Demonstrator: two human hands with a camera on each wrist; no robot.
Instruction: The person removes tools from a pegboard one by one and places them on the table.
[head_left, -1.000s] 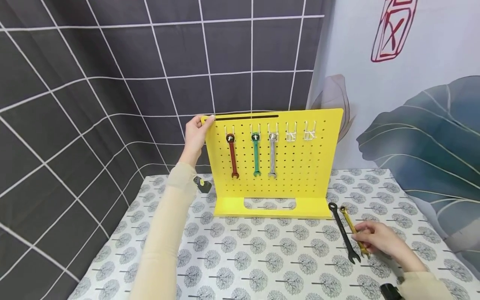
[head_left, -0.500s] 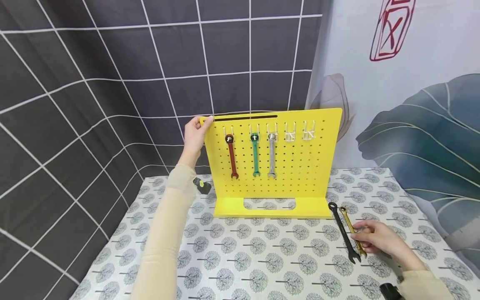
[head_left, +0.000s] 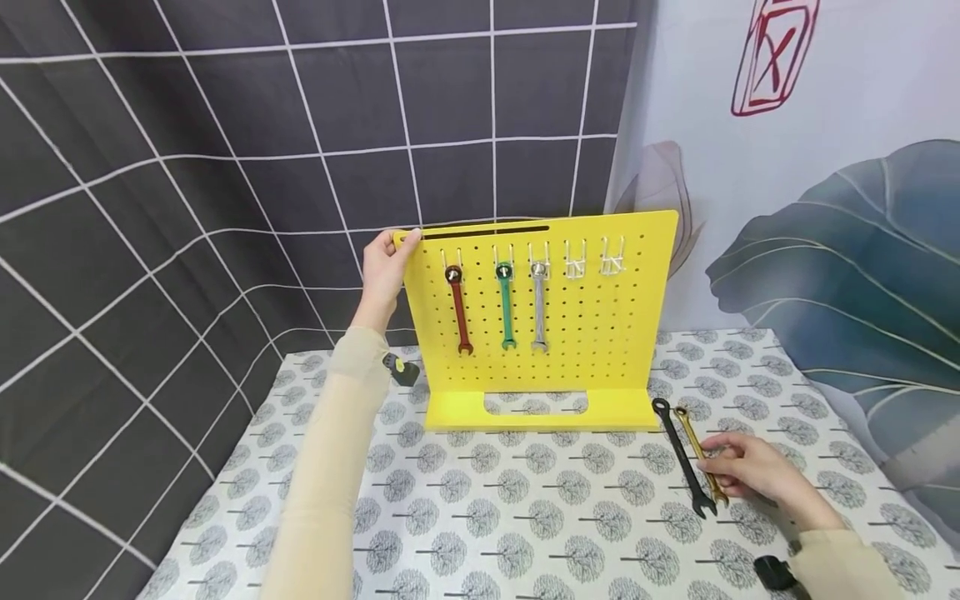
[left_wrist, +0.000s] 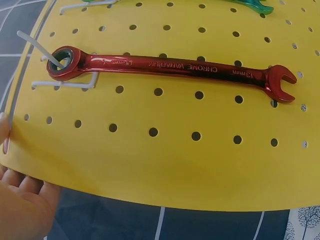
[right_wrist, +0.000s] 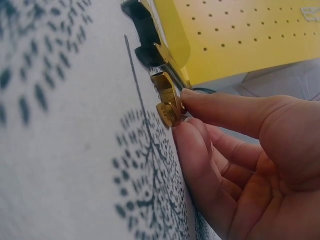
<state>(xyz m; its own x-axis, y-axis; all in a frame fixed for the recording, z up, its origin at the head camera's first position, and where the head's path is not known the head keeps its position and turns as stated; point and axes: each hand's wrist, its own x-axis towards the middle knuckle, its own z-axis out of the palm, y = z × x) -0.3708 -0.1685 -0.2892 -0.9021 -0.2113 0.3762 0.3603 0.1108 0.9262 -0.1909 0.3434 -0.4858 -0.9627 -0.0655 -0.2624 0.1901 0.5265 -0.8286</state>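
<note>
My left hand grips the top left corner of an upright yellow pegboard, thumb in front. At the right, my right hand pinches a gold combination wrench between thumb and fingers, low over the tablecloth; its open end shows in the right wrist view. Close along its left side lies a black combination wrench. On the board's hooks hang a red wrench, a green wrench and a silver wrench, ring ends up. The left wrist view shows the red wrench's ring over a white hook.
Two white hooks on the board's right side carry nothing. The board's base stands on a tree-print tablecloth. Behind it hangs a dark cloth with white grid lines, and at right a leaf-print cloth.
The lower end of the gold wrench has swung slightly left, closer to the black wrench, with my right hand on it. My left hand keeps its grip on the board. The head view has shifted slightly.
</note>
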